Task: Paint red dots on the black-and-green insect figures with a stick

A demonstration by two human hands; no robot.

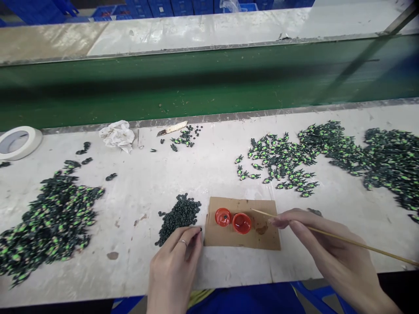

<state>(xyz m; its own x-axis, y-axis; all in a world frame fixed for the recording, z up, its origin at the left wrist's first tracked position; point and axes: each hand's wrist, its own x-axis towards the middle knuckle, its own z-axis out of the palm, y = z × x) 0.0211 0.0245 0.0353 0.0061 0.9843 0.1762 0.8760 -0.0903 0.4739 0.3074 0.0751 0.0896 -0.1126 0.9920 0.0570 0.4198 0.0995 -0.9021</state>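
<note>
Head view: I look down on a pale worktop (147,183) edged by a green belt (209,83). My right hand (327,248) pinches a thin stick (343,241) between thumb and fingertips, the rest of the hand loosely curled; the stick's tip rests over a brown card (242,237) just right of two red caps (233,220). The stick looks light, stiff and easy to snap, so I judge a gentle pinch near its front third gives the best control. My left hand (173,270) lies flat and nearly closed, fingertips touching one small piece at the near edge of a pile of dark discs (180,213), just left of the card. The discs look tiny, hard and light, best taken one at a time by fingertip. The caps seem to hold a wet film, so likely slippery and easily tipped. Heaps of green-and-black parts (49,222) lie left and more parts (294,157) right. A tape roll (18,141) and crumpled paper (118,135) sit farther back. I see no readable writing or brand.
</note>
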